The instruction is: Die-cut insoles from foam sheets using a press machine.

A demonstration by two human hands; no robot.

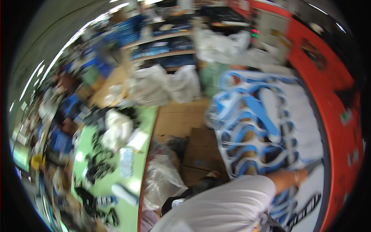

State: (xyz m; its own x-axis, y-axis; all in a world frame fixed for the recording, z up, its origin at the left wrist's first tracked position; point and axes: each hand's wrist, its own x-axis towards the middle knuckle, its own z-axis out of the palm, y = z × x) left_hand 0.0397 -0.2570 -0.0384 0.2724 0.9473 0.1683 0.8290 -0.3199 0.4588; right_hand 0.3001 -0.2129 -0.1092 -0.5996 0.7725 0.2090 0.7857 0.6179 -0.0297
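Note:
A white sleeve crosses the lower middle, and from it my right forearm reaches right over the sheet material. My right hand (296, 178) is at the right side of this layer, next to a grey, pointed piece (315, 166). Blur hides its fingers, so I cannot tell whether it grips that piece. Under and beyond the arm lie blue-and-white sheets (241, 126) with sole-shaped holes cut through them. A blue sole-shaped piece (259, 112) and a pale one (272, 133) lie on top. I do not see my left hand.
A red machine (342, 116) borders the right side. Left stands a green table (133, 181) with black straps (101, 162) and a pale insole (124, 194). Clear plastic bags (162, 179) and brown cardboard (203, 152) fill the gap. White sacks (148, 83) stand before loaded shelves.

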